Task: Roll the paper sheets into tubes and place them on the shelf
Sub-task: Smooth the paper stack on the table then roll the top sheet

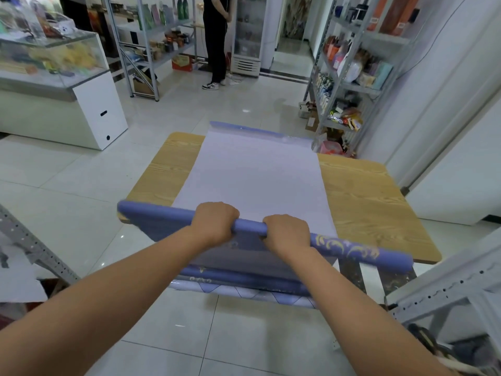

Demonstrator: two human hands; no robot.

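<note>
Overhead, paper sheet covers wooden table.

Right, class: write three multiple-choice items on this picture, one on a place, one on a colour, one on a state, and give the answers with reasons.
1. Where do both hands hold the paper?
A. at its rolled near end
B. at its far end
C. at one side edge

2. What colour is the outside of the rolled part?
A. green
B. purple-blue with gold pattern
C. red

3. How far is the sheet rolled?
A. wholly rolled
B. not begun
C. partly, much of it flat on the table

Answers:
1 A: left hand and right hand close on the roll at the near table edge.
2 B: gold scrolls show right of the right hand.
3 C: the flat sheet reaches the far edge.
</note>
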